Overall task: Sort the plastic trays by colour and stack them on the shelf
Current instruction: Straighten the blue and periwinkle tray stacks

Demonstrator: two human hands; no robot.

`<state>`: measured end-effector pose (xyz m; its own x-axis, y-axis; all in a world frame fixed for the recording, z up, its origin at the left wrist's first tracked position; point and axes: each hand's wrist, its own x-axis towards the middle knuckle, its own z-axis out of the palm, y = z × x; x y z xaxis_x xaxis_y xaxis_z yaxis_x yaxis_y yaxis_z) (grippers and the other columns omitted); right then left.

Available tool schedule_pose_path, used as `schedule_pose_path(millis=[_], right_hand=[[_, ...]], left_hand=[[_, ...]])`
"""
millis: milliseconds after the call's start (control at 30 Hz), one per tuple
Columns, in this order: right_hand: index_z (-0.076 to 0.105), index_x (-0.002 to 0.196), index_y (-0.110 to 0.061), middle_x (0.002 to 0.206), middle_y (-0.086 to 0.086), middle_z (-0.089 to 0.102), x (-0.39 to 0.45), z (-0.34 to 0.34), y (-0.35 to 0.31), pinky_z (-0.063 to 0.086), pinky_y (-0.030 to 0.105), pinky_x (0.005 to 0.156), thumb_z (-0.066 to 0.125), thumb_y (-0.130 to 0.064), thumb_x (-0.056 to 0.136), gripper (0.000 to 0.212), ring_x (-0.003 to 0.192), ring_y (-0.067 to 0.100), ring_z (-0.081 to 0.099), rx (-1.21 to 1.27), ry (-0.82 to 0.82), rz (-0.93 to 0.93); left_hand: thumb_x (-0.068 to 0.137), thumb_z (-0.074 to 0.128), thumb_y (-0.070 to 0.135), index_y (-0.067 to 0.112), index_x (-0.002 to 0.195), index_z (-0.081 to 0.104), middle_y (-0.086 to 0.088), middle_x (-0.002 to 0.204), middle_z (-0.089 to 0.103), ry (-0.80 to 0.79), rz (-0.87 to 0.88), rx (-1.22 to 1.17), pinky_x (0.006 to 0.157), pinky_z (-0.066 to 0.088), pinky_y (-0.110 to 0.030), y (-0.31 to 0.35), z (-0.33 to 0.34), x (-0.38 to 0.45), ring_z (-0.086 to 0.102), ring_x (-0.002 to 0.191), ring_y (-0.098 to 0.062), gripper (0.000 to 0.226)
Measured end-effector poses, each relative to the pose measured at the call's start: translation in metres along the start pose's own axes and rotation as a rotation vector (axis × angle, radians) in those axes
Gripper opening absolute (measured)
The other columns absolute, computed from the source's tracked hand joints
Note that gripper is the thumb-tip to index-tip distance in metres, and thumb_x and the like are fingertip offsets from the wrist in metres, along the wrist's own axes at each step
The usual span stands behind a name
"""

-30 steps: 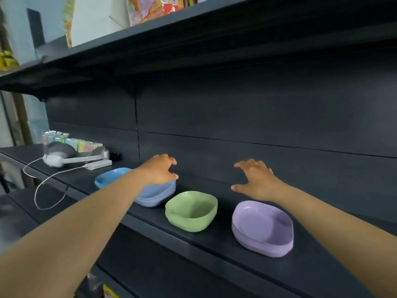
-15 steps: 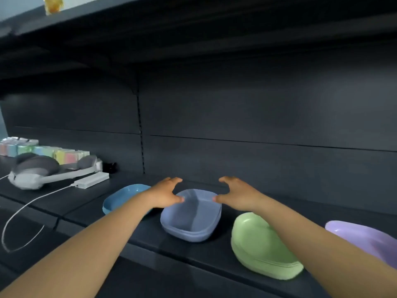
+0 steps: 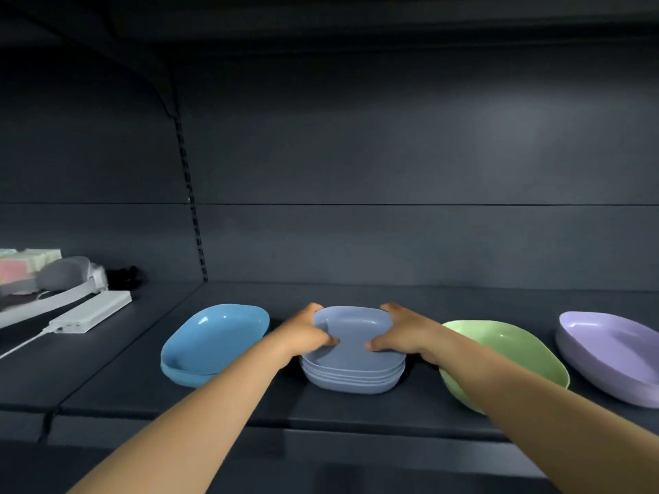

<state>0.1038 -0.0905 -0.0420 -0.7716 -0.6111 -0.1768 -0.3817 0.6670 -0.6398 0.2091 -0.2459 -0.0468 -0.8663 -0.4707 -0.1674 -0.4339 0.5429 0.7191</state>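
Slate-blue tray stack (image 3: 353, 365) upright, openings up; left hand (image 3: 306, 333) and right hand (image 3: 403, 333) grip opposite rims.

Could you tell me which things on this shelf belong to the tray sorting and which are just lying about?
Job: slate-blue tray stack held by left hand and right hand; bright blue trays; green trays; purple trays.

Lying about: headphones; white box; pastel boxes.

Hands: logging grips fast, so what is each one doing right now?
Left hand: closed on the left side of the grey-blue tray stack.
Right hand: closed on the right side of the same stack.
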Motion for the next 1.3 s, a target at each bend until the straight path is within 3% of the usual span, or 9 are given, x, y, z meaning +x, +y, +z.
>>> schedule_pose_path(millis=[67,133,200,267,433,633,767,1033,1300], right_hand=[[0.045,0.131,-0.011,0.122,0.005,0.059,0.001,0.001,0.002,0.049,0.034,0.092,0.080,-0.025,0.066,0.075,0.108,0.023,0.058,0.108,0.010,0.068],[0.057,0.116,-0.008,0.114,0.010,0.065,-0.001,0.004,0.001,0.052,0.037,0.091,0.081,-0.012,0.066,0.056,0.102,0.026,0.062,0.248,-0.003,0.086],[0.060,0.112,-0.005,0.108,0.012,0.067,-0.005,0.007,-0.002,0.054,0.034,0.083,0.078,0.000,0.068,0.048,0.099,0.027,0.063,0.392,0.023,0.080],[0.061,0.112,-0.002,0.105,0.014,0.068,-0.009,0.007,-0.006,0.054,0.034,0.080,0.074,0.010,0.067,0.048,0.096,0.029,0.064,0.532,0.090,0.049],[0.062,0.112,-0.003,0.098,0.014,0.068,-0.021,-0.023,-0.017,0.055,0.035,0.071,0.069,0.014,0.068,0.048,0.084,0.029,0.065,0.728,0.211,-0.046],[0.058,0.109,-0.012,0.097,0.006,0.068,-0.057,-0.083,0.002,0.053,0.032,0.063,0.071,0.004,0.075,0.040,0.081,0.021,0.066,0.876,0.302,-0.117],[0.060,0.106,-0.010,0.090,0.003,0.067,-0.082,-0.130,0.044,0.050,0.029,0.059,0.073,0.004,0.074,0.038,0.076,0.019,0.064,0.884,0.416,-0.135],[0.060,0.112,-0.006,0.103,0.011,0.069,-0.129,-0.237,0.171,0.054,0.033,0.065,0.073,0.005,0.074,0.043,0.084,0.027,0.067,0.872,0.488,-0.154],[0.062,0.110,-0.009,0.102,0.010,0.070,-0.164,-0.342,0.301,0.055,0.034,0.067,0.076,0.004,0.071,0.044,0.087,0.027,0.068,0.792,0.535,-0.108]], left_hand=[[0.080,0.070,0.031,0.019,0.126,0.044,0.003,0.118,0.052,0.033,-0.068,-0.009,0.081,0.042,-0.026,-0.002,-0.001,0.002,0.050,0.102,-0.017,0.055],[0.075,0.074,0.033,0.015,0.127,0.045,0.000,0.125,0.053,0.053,-0.124,-0.051,0.088,0.046,-0.030,-0.004,-0.001,0.006,0.052,0.106,-0.020,0.062],[0.074,0.077,0.025,0.010,0.125,0.046,-0.007,0.122,0.056,0.073,-0.163,-0.222,0.089,0.049,-0.035,-0.004,-0.002,0.007,0.056,0.106,-0.025,0.061],[0.075,0.078,0.013,0.005,0.118,0.046,-0.012,0.112,0.059,0.078,-0.181,-0.459,0.081,0.052,-0.037,0.000,-0.002,0.001,0.061,0.096,-0.029,0.053],[0.080,0.070,0.000,0.007,0.099,0.050,-0.008,0.084,0.061,0.152,-0.026,-0.711,0.063,0.051,-0.034,0.037,-0.012,-0.015,0.062,0.075,-0.025,0.028],[0.080,0.070,0.001,0.015,0.102,0.060,-0.002,0.092,0.066,0.205,0.187,-0.806,0.063,0.052,-0.030,0.112,0.005,-0.030,0.065,0.082,-0.021,0.028],[0.079,0.070,0.001,0.016,0.103,0.061,-0.004,0.097,0.067,0.185,0.235,-0.844,0.075,0.052,-0.035,0.166,0.050,-0.033,0.065,0.091,-0.026,0.029],[0.080,0.070,0.003,0.016,0.100,0.058,0.000,0.090,0.064,0.130,0.285,-0.869,0.072,0.048,-0.033,0.287,0.174,-0.040,0.062,0.085,-0.021,0.027],[0.080,0.070,0.007,0.014,0.113,0.058,-0.006,0.107,0.066,0.054,0.245,-0.887,0.083,0.053,-0.040,0.395,0.304,-0.035,0.064,0.097,-0.027,0.036]])
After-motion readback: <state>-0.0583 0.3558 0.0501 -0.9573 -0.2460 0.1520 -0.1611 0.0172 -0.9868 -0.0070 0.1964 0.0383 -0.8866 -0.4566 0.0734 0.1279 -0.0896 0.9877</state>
